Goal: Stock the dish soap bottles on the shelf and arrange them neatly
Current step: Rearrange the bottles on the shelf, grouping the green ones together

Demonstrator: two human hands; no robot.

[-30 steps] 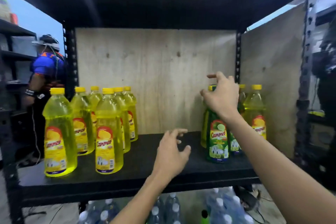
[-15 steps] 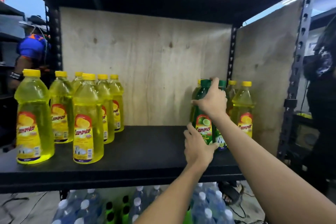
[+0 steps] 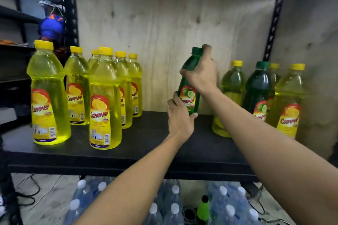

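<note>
Green dish soap bottle (image 3: 189, 86) w/ the lime label and dark green cap is in both my hands, lifted clear of the black metal shelf board (image 3: 146, 144), roughly mid-shelf, tilted a bit w/ its top leaning right. My right hand (image 3: 202, 74) wraps the neck and shoulder just under the cap; my left hand (image 3: 180, 115) cups the base from below. Both are closed firmly on it.

Left side: cluster of clear yellow lemon-label bottles (image 3: 105, 100) standing upright in loose rows. Right side: mixed group near the plywood side panel (image 3: 311, 42), w/ a second dark green bottle (image 3: 257, 86) standing between yellow ones (image 3: 289, 100).

Step in hand, as I judge it: sorting, i.e. pulling the green one out so colours group together. Bare gap between the two clusters looks like the obvious spot.

Next move calls for straightening it upright, lowering the base flat onto the board, label facing out, then letting go w/o nudging neighbours. Other green one prob needs to join it.
</note>
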